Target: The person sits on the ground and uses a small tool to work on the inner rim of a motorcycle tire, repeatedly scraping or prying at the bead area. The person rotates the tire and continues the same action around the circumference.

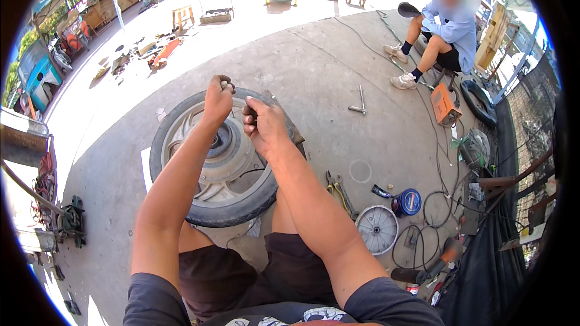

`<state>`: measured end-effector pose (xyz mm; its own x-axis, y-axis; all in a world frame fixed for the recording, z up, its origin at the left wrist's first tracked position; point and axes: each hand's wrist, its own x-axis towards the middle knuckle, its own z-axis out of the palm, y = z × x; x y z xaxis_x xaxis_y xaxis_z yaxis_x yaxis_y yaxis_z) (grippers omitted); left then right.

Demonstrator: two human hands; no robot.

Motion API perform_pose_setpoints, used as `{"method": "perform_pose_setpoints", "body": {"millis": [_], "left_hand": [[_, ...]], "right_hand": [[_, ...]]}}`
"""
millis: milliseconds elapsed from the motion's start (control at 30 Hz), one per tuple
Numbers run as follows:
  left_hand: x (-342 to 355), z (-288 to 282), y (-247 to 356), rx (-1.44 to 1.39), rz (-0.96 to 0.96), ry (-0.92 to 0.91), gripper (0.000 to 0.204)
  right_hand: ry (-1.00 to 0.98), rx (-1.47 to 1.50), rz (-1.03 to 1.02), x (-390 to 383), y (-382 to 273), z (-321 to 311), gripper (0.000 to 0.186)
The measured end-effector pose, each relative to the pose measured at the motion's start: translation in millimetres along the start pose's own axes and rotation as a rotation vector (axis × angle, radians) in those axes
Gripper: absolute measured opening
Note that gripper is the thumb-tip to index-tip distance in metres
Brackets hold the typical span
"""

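A scooter-type wheel (238,145) with a black tyre, pale spokes and a large round hub lies flat on the ground in front of my knees. Over its far side, my left hand (219,99) is closed, its dirty fingertips pressed together around something too small to name. Close by on the right, my right hand (267,125) is curled with the thumb on top; what its fingers hold, if anything, is hidden. A gap separates the two hands. A dark cable runs out from the hub across the wheel.
Right of the wheel lie pliers (341,194), a round metal cover (377,230), a blue tub (406,203) and tangled cables. Farther off are a T-handled wrench (360,101) and an orange box (446,104). A person (450,33) sits on a low stool at the far right.
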<state>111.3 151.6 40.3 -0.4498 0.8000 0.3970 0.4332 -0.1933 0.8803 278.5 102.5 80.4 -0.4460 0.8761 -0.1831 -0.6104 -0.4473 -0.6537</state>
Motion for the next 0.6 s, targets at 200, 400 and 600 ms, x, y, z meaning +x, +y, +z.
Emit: {"method": "perform_pose_setpoints", "body": {"millis": [200,400,600], "left_hand": [[3,23,1,0.016,-0.195,0.18,0.037],[17,21,-3,-0.095,-0.212,0.199,0.046],[18,18,23,-0.131,-0.345,-0.012,0.041]], "right_hand": [[0.004,0.0,0.012,-1,-1,-3,0.011],[0.004,-0.01,0.0,-1,1,1,0.015],[0.014,-0.012,-0.008,-1,1,-3,0.014]]}}
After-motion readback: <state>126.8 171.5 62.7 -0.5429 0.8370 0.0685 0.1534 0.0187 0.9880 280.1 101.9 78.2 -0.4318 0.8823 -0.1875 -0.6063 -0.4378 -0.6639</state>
